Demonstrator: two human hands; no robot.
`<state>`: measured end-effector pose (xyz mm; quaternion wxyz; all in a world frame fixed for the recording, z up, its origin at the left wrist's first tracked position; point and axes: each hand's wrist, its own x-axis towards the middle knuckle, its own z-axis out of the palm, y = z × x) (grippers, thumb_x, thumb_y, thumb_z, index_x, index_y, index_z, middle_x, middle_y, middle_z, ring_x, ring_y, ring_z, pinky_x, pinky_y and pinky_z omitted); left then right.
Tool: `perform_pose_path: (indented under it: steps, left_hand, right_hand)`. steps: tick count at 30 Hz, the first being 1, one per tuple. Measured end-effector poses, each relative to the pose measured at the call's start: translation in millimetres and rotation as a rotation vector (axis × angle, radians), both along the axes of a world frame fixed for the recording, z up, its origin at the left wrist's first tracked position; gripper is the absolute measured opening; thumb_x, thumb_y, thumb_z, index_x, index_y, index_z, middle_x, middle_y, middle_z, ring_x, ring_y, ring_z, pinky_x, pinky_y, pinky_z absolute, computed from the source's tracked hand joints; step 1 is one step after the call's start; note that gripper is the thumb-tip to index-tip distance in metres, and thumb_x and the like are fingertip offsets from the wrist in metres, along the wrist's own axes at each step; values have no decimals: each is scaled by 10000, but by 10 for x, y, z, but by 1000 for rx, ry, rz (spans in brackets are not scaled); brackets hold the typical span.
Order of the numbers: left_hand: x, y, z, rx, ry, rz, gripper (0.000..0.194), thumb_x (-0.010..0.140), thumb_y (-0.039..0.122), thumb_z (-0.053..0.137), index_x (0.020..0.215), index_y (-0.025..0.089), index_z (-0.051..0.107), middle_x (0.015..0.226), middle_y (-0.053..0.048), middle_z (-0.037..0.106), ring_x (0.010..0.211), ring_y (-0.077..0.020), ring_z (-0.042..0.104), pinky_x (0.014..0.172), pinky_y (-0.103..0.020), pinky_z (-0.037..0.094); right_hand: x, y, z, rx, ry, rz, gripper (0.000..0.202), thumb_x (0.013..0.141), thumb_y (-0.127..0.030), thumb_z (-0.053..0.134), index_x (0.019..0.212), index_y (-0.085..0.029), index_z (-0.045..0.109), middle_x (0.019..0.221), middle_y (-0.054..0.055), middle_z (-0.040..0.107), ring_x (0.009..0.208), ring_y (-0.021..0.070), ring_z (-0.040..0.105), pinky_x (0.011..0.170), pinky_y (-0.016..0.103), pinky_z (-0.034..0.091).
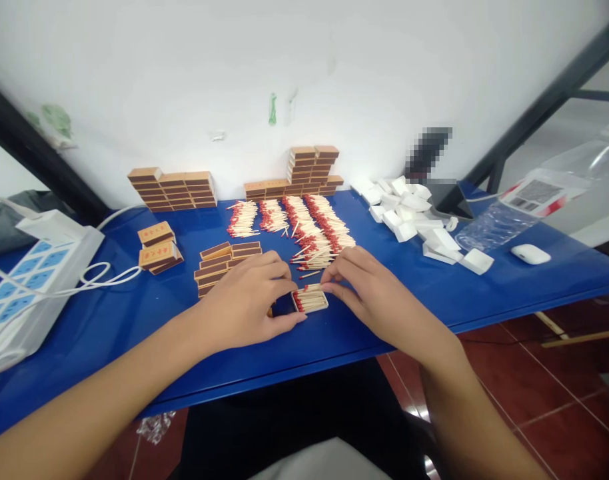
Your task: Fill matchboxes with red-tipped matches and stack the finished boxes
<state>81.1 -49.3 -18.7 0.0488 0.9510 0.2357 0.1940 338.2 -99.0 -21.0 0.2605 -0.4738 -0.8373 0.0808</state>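
A small white matchbox tray [312, 307] filled with red-tipped matches lies on the blue table in front of me. My left hand [257, 293] has its thumb and index finger around the tray's left end, at the near and far edges. My right hand [359, 283] is closed in a pinch at the tray's far right corner, on matches there; the fingers partly hide them. Just beyond are rows of loose matches [309, 230]. Brown-sided matchboxes [224, 260] lie beside my left hand, partly covered by it.
Stacked matchboxes [172, 190] and a taller stack [312, 167] stand along the wall. White trays [404, 207] are heaped at right, near a plastic bag [504, 220] and a white earbud case [531, 254]. A power strip [39, 273] with cables and orange matchboxes [158, 250] occupy the left.
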Motion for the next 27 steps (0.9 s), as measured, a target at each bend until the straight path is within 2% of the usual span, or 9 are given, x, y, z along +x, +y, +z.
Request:
perform_pose_path:
  steps: [7,15,20,27]
  left_hand:
    - [6,-4,10,-7,3,-2,294,971,461,767,1028,175,806,982,-73,740,976,-253,655,839,-407,535]
    - [-6,7,-9,0,-8,-11,317,983,465,752,1038,159,813,979,-75,735,975,-249,647,864,-417,554]
    - [-7,5,-10,-9,-5,-10,305,982,459,752,1027,163,806,988,-81,734,980,-254,645,867,-426,559]
    - [-8,-3,-12,-1,-6,-9,292,984,455,750,1051,176,806,999,-86,735,981,-257,649,869,-422,564]
  right_hand:
    - [-108,-52,3,42,-92,43,81,1062,-167,640,993,-203,666,1049,87,689,1068,280,673,924,423,557]
    - [-55,-45,4,47,-68,25,102,1081,-200,614,1017,-208,692,1024,87,677,1063,278,664,932,426,550]
    - [-99,-33,-10,7,-64,54,143,1090,-184,591,981,-200,682,998,73,664,984,248,667,878,395,549]
    - [-93,-23,-21,40,-11,63,112,1083,-189,608,1047,-193,713,1032,83,660,1038,254,637,920,412,544]
